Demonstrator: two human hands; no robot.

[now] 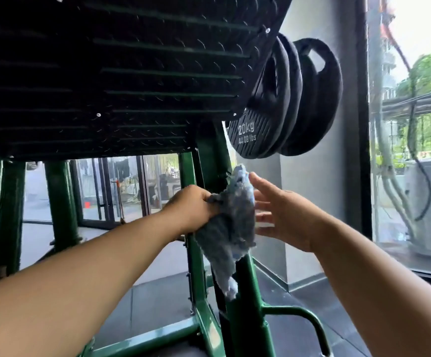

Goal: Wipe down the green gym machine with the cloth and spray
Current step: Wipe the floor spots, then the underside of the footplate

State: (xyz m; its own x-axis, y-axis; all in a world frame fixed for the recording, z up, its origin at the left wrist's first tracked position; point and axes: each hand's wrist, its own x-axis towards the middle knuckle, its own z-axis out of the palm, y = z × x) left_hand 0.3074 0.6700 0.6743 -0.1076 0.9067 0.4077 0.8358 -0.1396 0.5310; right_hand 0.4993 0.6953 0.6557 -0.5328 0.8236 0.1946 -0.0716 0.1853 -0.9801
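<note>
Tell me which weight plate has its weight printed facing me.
The frontmost plate, nearest the black footplate, reads 20kg; the plates behind show no lettering.

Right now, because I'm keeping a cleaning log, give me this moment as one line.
left hand: grips cloth | right hand: open, beside cloth | cloth: against green post | spray: not in view
</note>
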